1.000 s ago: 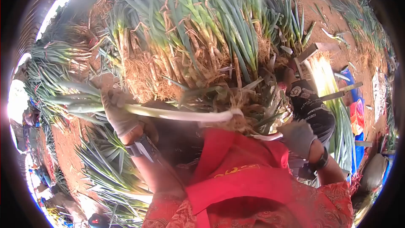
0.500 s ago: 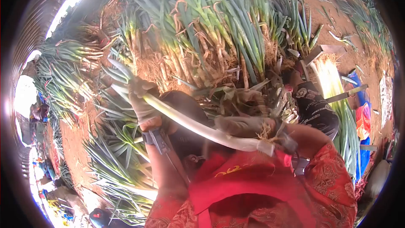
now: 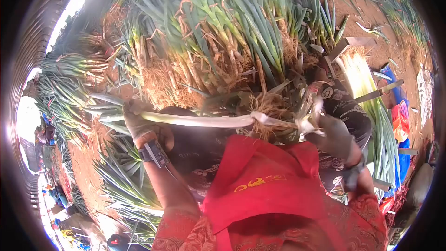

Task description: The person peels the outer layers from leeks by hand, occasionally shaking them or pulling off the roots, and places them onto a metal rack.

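My left hand (image 3: 134, 118), in a pale glove, is closed around the leafy end of a long leek (image 3: 200, 120). The leek lies nearly level above my lap, its white stalk towards the right and its green leaves beyond my left hand. Tangled roots (image 3: 274, 109) show around its right end. My right hand (image 3: 333, 137), gloved and slightly blurred, is closed on a pale peeled strip (image 3: 309, 122), which stretches from near the leek's root end.
Upright leeks (image 3: 209, 42) with brown roots stand in a dense row ahead. More leeks (image 3: 127, 176) lie at the lower left. Cleaned leeks (image 3: 367, 88) rest on a metal frame (image 3: 378, 92) at the right, beside blue and orange material (image 3: 399, 116).
The leek has turned from slanting to nearly level. My left hand has moved left and down; my right hand has moved right, away from the root end, with the pale strip stretched out.
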Tool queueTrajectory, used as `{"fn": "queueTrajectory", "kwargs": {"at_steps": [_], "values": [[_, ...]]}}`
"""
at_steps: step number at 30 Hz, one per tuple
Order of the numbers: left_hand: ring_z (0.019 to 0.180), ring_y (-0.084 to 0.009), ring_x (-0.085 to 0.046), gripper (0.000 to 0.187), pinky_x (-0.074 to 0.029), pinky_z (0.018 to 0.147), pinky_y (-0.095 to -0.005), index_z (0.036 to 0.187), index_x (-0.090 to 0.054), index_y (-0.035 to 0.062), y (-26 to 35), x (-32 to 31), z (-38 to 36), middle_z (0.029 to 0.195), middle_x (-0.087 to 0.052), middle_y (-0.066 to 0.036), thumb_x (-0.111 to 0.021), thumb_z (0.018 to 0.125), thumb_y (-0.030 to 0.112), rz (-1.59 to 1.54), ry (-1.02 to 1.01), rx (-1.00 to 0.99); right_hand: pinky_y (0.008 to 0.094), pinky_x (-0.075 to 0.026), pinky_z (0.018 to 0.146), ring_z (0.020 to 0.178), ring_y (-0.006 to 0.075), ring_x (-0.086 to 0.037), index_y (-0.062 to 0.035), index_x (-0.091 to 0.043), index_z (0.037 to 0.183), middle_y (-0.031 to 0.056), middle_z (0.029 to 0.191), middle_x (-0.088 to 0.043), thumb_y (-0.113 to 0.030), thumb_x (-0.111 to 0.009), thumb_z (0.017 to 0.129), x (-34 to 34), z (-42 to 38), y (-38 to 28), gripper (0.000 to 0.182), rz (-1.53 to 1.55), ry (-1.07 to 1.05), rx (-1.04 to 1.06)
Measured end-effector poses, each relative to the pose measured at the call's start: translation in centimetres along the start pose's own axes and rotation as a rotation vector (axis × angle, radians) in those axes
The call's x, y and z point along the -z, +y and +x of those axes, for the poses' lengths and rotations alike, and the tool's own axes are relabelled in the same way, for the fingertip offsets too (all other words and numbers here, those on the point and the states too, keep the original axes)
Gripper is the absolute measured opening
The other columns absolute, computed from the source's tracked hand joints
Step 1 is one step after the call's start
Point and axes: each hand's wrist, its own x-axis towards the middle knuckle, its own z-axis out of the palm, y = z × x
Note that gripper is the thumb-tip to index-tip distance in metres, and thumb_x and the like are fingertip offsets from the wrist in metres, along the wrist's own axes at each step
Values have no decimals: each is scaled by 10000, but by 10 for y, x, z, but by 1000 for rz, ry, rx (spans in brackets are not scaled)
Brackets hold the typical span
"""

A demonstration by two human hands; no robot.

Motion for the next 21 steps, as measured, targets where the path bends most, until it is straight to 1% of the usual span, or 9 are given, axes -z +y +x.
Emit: {"fn": "queueTrajectory", "kwargs": {"at_steps": [1, 3, 4, 6, 11, 15, 16, 19, 21], "values": [[546, -80, -462, 303, -401, 516, -241, 725, -435, 202, 2, 0, 2, 609, -387, 89, -431, 1011, 300, 59, -1, -32, 431, -521, 746, 834, 350, -648, -49, -683, 1027, 155, 950, -672, -295, -822, 708, -6, 10, -6, 427, -293, 149, 151], [545, -92, -465, 264, -401, 513, -230, 798, -489, 171, -2, -12, -9, 620, -410, 63, -441, 1024, 299, 189, 28, -136, 420, -523, 746, 844, 303, -655, -58, -679, 1040, 135, 953, -670, -311, -829, 697, -2, 24, -30, 452, -165, 351, 300], [546, -98, -461, 257, -397, 510, -234, 844, -515, 151, -3, -18, -17, 632, -416, 49, -443, 1034, 307, 340, 38, -196, 418, -520, 757, 841, 303, -654, -70, -675, 1033, 127, 951, -665, -278, -809, 707, -3, 30, -47, 410, -28, 347, 358], [547, -100, -448, 254, -394, 511, -239, 946, -546, 115, -1, -29, -20, 644, -416, 42, -429, 1047, 316, 74, 33, -90, 416, -513, 778, 834, 302, -651, -94, -667, 1020, 110, 946, -654, -213, -770, 727, 0, 46, -77, 332, 231, 360, 471], [536, -95, -410, 304, -393, 521, -233, 1137, -542, 54, -4, -11, -6, 640, -393, 46, -409, 1057, 315, -97, -94, -6, 390, -518, 669, 765, 293, -645, -75, -666, 910, 82, 806, -627, -142, -738, 777, -37, 73, -74, 166, -66, 178, 560], [531, -86, -398, 218, -411, 533, -222, 939, -530, 123, -5, 13, 10, 641, -387, 52, -422, 1049, 277, -19, -130, -11, 388, -515, 626, 712, 286, -645, -48, -641, 831, 92, 814, -636, -68, -700, 797, -44, 53, -48, 72, 56, 258, 431], [535, -80, -407, 207, -419, 530, -220, 845, -493, 154, 4, -5, -1, 649, -399, 55, -472, 1029, 247, -237, -35, 98, 385, -514, 614, 693, 282, -644, -41, -635, 815, 97, 818, -640, -57, -695, 800, -42, 51, -45, 64, 83, 319, 374], [517, -83, -414, 198, -406, 488, -225, 842, -502, 144, 3, 10, 14, 633, -393, 58, -528, 1004, 255, -375, -167, 128, 370, -517, 585, 662, 258, -651, -19, -636, 852, 114, 842, -654, -73, -715, 811, -17, 41, -46, 104, 349, 295, 136], [512, -83, -413, 205, -404, 485, -224, 848, -507, 137, -3, 10, 14, 625, -388, 54, -509, 1012, 260, -209, -59, 58, 351, -531, 589, 685, 235, -669, -16, -643, 905, 111, 864, -665, -107, -737, 816, -17, 45, -54, 159, 238, 369, 364]]}}
